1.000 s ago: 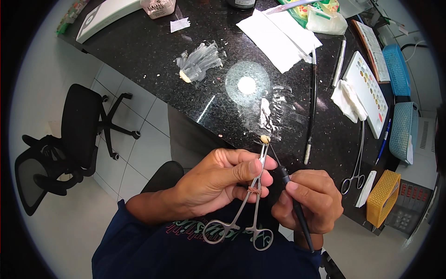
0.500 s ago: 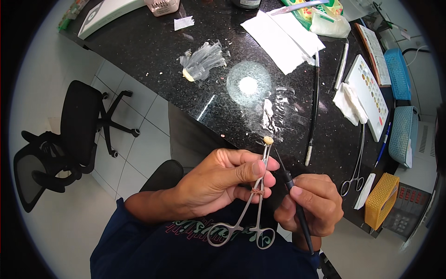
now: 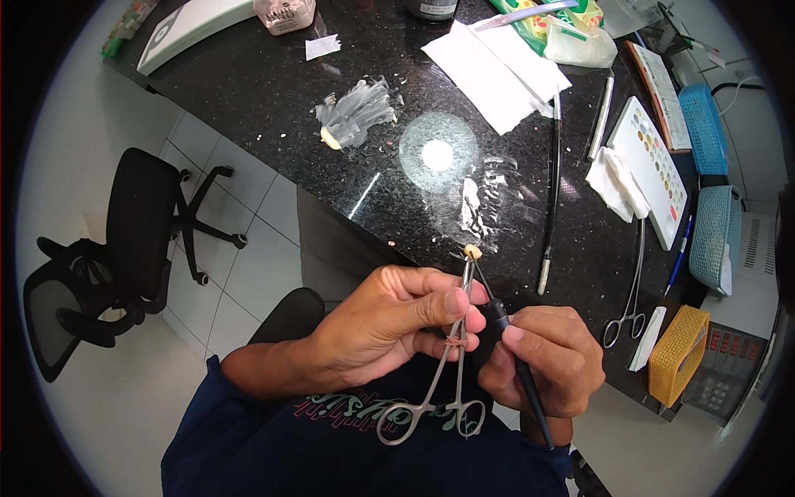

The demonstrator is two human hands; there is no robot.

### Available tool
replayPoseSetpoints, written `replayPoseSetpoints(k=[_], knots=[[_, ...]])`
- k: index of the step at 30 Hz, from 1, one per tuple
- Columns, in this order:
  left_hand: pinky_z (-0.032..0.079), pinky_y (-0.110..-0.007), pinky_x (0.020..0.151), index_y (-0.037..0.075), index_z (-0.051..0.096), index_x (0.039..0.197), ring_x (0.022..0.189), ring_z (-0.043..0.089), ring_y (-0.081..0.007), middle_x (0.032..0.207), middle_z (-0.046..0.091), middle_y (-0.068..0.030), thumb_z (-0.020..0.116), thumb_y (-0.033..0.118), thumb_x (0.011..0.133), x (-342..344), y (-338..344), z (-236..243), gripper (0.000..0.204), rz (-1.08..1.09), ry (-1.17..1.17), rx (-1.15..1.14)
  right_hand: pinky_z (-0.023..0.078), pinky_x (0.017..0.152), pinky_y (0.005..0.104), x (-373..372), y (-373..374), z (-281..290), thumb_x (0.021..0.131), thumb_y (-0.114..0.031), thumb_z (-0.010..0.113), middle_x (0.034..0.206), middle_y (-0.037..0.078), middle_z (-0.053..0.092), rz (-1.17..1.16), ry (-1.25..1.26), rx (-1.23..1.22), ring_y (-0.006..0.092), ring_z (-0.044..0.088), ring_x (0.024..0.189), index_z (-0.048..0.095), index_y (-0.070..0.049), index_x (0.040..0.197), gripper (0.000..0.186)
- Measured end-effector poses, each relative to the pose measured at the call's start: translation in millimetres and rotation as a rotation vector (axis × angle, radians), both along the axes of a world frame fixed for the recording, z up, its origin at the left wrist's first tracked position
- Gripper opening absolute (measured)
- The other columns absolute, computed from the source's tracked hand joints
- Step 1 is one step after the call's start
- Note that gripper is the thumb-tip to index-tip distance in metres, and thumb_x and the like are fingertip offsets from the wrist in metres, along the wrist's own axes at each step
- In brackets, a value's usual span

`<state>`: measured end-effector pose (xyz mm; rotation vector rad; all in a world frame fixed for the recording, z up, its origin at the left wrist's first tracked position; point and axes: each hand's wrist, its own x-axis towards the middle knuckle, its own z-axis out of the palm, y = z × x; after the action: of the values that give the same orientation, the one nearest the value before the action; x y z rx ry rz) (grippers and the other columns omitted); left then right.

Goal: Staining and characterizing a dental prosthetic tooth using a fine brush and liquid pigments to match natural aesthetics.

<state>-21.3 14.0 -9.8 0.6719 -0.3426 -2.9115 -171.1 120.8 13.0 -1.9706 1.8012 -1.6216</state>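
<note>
My left hand (image 3: 397, 319) grips the forceps (image 3: 440, 374) holding the cream piece (image 3: 472, 251) right of frame centre. My right hand (image 3: 551, 360), gripping the black tool (image 3: 531, 393), has returned its tip to working reach of the piece.

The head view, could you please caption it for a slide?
Left hand holds a hemostat gripping a small yellowish piece; right hand holds a slim black tool.

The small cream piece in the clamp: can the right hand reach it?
Probably yes: the right hand holds a black tool aimed at the small cream piece in the clamp; nothing visible stands between.
</note>
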Motion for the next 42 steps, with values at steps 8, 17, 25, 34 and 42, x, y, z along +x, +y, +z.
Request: replayPoseSetpoints(k=[8,17,25,34,42], knots=[[0.058,-0.028,0.071,-0.008,0.058,0.11,0.081,0.068,-0.0197,0.09,0.067,-0.0148,0.061,0.013,0.09,2.6,1.7,3.8,0.029,0.026,-0.071,-0.168,0.048,0.053,0.0251,-21.6,22.4,19.6,0.075,0.003,0.066,0.082,0.013,0.062,-0.022,-0.194,0.07,0.0169,0.059,0.061,0.064,-0.001,0.103,0.029],[0.059,-0.033,0.071,-0.011,0.063,0.096,0.078,0.068,-0.0245,0.088,0.066,-0.0203,0.062,-0.004,0.084,5.7,12.9,-1.6,0.014,0.122,-0.202,-0.691,0.047,0.061,0.0178,-69.6,41.2,32.4,0.079,0.002,0.066,0.075,0.004,0.063,-0.651,-0.157,0.258,0.0063,0.061,0.068,0.061,0.002,0.09,0.013],[0.054,-0.032,0.067,-0.002,0.06,0.095,0.073,0.063,-0.0161,0.088,0.062,-0.0108,0.066,0.008,0.085,14.2,18.2,-11.2,0.015,0.281,-0.263,-1.071,0.048,0.06,0.0202,-75.1,140.3,44.7,0.086,-0.001,0.057,0.089,0.013,0.062,-1.014,-0.167,0.052,0.0095,0.06,0.071,0.059,0.007,0.102,0.018],[0.053,-0.026,0.07,-0.003,0.058,0.095,0.075,0.065,-0.0157,0.081,0.065,-0.0129,0.059,-0.005,0.085,-5.1,37.9,-0.3,0.01,0.401,-0.332,-1.3,0.048,0.055,0.0227,-84.3,164.8,1.0,0.079,-0.002,0.067,0.074,0.007,0.066,-1.22,0.042,0.262,0.0104,0.061,0.06,0.066,0.001,0.091,0.013],[0.05,-0.025,0.072,-0.002,0.057,0.102,0.08,0.062,-0.0141,0.098,0.063,-0.0109,0.06,0.002,0.088,-8.1,45.7,-10.9,0.015,0.482,-0.35,-1.348,0.048,0.054,0.0227,-88.1,181.3,-8.3,0.078,-0.004,0.07,0.073,0.009,0.067,-1.24,-0.005,0.163,0.0117,0.063,0.061,0.068,0.001,0.089,0.012]])
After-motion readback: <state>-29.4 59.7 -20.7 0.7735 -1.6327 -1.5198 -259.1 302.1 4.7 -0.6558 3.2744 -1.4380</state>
